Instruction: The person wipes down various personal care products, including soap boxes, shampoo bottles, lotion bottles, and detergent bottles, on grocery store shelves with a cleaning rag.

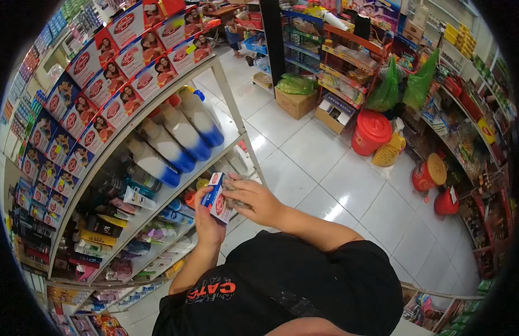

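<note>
My left hand [208, 223] is closed around a small blue, white and red soap box [219, 206], held tilted in front of the shelf. Against the box's right side, my right hand [255, 200] presses a crumpled grey cloth [237, 197], its fingers bent over it. Part of the box is covered by the fingers and the cloth. Just beyond both hands, the white shelf unit [228, 92] carries white bottles with blue lower ends [181, 134] on a middle shelf. Similar soap boxes [127, 59] are stacked in rows along its top.
Tubes and bottles [139, 197] crowd the lower shelves at left. Across the tiled floor [304, 168] stand a red lidded bucket [371, 133], a cardboard box [297, 101] and green bags [385, 87]. Stocked racks [349, 53] line the far side; a small person [234, 36] stands at the back.
</note>
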Motion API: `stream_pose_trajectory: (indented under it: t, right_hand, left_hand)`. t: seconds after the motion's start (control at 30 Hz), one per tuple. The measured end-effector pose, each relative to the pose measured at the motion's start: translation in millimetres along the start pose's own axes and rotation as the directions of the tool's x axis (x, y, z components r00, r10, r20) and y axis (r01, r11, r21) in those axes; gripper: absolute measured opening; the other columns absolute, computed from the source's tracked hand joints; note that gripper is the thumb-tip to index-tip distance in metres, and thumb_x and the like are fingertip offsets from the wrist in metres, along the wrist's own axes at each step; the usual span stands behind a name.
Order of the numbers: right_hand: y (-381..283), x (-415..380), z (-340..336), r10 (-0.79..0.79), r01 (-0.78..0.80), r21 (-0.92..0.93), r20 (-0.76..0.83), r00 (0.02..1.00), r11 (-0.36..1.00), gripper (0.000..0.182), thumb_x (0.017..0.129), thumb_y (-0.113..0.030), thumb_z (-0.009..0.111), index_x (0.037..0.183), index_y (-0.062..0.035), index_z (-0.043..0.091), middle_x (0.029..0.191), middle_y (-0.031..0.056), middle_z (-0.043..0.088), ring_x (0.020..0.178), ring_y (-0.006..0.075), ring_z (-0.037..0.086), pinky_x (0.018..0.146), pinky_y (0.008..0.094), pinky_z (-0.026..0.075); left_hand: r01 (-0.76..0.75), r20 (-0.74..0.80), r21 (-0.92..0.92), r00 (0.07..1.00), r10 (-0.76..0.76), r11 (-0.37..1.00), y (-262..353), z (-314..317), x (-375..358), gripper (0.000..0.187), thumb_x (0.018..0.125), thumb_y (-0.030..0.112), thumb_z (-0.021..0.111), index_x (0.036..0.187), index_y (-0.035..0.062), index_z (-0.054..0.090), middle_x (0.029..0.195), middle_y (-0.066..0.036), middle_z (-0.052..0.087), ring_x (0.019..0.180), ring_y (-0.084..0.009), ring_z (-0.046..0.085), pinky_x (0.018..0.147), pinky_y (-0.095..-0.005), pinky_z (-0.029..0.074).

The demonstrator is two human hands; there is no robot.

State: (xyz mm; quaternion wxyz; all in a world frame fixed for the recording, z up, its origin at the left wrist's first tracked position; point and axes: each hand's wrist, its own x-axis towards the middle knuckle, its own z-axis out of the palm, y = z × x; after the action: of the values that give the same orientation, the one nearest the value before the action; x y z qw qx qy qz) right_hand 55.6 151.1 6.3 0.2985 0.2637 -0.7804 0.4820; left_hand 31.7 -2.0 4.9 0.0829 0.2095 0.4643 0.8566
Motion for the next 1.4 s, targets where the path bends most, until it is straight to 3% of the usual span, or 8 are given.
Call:
stream_pose_trajectory:
  t: [0.1, 0.27, 0.53, 0.77, 0.93, 1.2, 1.33, 1.4]
  right_hand:
    - [7.1, 6.6, -16.0, 0.09, -0.089, -0.106, 0.009, 0.996, 0.99, 0.035, 0.07, -0.008, 0.062, 0.105, -0.0051, 0.056, 0.112, 0.0167, 0.051, 0.109, 0.0313, 0.047, 0.091, 0.0357, 0.039]
    - [19.2, 11.5, -26.4, 0.326, -0.35, -0.061, -0.246, 0.913, 0.935, 0.036, 0.071, -0.012, 0.062, 0.105, -0.0056, 0.056, 0.108, 0.0197, 0.052, 0.104, 0.0323, 0.049, 0.089, 0.0369, 0.038]
    - [-13.7, -2.4, 36.2, -0.137, 0.13, 0.128, 0.045, 0.99, 0.983, 0.04, 0.072, -0.01, 0.06, 0.111, -0.0048, 0.052, 0.117, 0.0175, 0.047, 0.111, 0.0332, 0.043, 0.093, 0.0394, 0.034]
    - [12.2, 15.6, 20.5, 0.143, -0.131, 0.16, -0.062, 0.988, 0.978, 0.037, 0.07, -0.008, 0.06, 0.107, -0.0038, 0.054, 0.11, 0.0165, 0.051, 0.115, 0.0328, 0.041, 0.094, 0.0396, 0.035]
    - [-12.1, 24.3, 10.7, -0.086, 0.078, 0.184, 0.037, 0.996, 0.98, 0.031, 0.071, -0.008, 0.061, 0.101, -0.0023, 0.056, 0.102, 0.0171, 0.053, 0.112, 0.0351, 0.044, 0.093, 0.0393, 0.036]
    - [9.5, 37.3, 0.2, 0.103, -0.087, 0.114, -0.143, 0.984, 0.99, 0.019, 0.068, -0.011, 0.059, 0.083, -0.0014, 0.057, 0.078, 0.0136, 0.056, 0.084, 0.0318, 0.053, 0.096, 0.0432, 0.034]
    - [0.4, 31.8, 6.4, -0.023, 0.017, 0.119, 0.055, 0.998, 0.993, 0.021, 0.067, -0.007, 0.062, 0.087, -0.0021, 0.059, 0.086, 0.0142, 0.057, 0.093, 0.0325, 0.054, 0.096, 0.0426, 0.034]
    - [-3.1, 31.9, 10.1, -0.094, 0.085, 0.134, 0.058, 0.994, 0.987, 0.019, 0.067, -0.007, 0.061, 0.086, -0.0025, 0.059, 0.085, 0.0138, 0.057, 0.089, 0.0321, 0.054, 0.097, 0.0427, 0.033]
  left_hand:
    - [0.134, -0.032, -0.202, 0.989, -0.143, 0.97, 13.8, -12.6, 5.9, 0.05, 0.086, 0.047, 0.043, 0.112, 0.005, 0.038, 0.109, -0.013, 0.049, 0.101, -0.0235, 0.051, 0.087, -0.0367, 0.042]
    - [0.023, -0.03, 0.047, 0.999, -0.021, 0.999, 15.4, -17.3, -2.4, 0.043, 0.088, 0.047, 0.037, 0.111, 0.0101, 0.04, 0.11, -0.013, 0.05, 0.101, -0.025, 0.051, 0.083, -0.0371, 0.045]
    - [0.07, -0.1, -0.005, 0.992, -0.07, 0.998, 8.8, -12.9, 1.5, 0.045, 0.089, 0.047, 0.034, 0.116, 0.0116, 0.035, 0.116, -0.008, 0.045, 0.106, -0.0217, 0.045, 0.09, -0.0363, 0.038]
    - [0.065, 0.003, -0.003, 0.998, -0.065, 0.998, -6.5, -4.0, -3.4, 0.053, 0.089, 0.046, 0.032, 0.13, 0.012, 0.027, 0.131, -0.009, 0.034, 0.119, -0.0244, 0.037, 0.099, -0.0395, 0.029]
    - [0.075, 0.114, 0.074, 0.99, -0.083, 0.994, 11.9, 3.6, 4.6, 0.1, 0.07, 0.057, 0.057, 0.137, 0.014, -0.002, 0.131, -0.019, 0.03, 0.117, -0.0306, 0.039, 0.095, -0.0414, 0.035]
    - [-0.145, 0.231, 0.573, 0.973, 0.011, 0.807, -2.1, -10.2, -8.0, 0.107, 0.073, 0.064, 0.046, 0.132, -0.0053, -0.01, 0.136, -0.021, 0.021, 0.124, -0.0262, 0.028, 0.099, -0.0334, 0.023]
    - [0.006, 0.214, 0.578, 0.964, -0.158, 0.816, 11.0, -5.3, -0.1, 0.108, 0.072, 0.064, 0.047, 0.133, -0.0047, -0.01, 0.136, -0.023, 0.019, 0.125, -0.0278, 0.026, 0.1, -0.033, 0.023]
    - [-0.103, 0.267, 0.608, 0.96, -0.081, 0.787, 10.8, -9.9, 1.4, 0.107, 0.073, 0.064, 0.046, 0.133, -0.0042, -0.011, 0.136, -0.023, 0.02, 0.125, -0.0278, 0.026, 0.1, -0.033, 0.023]
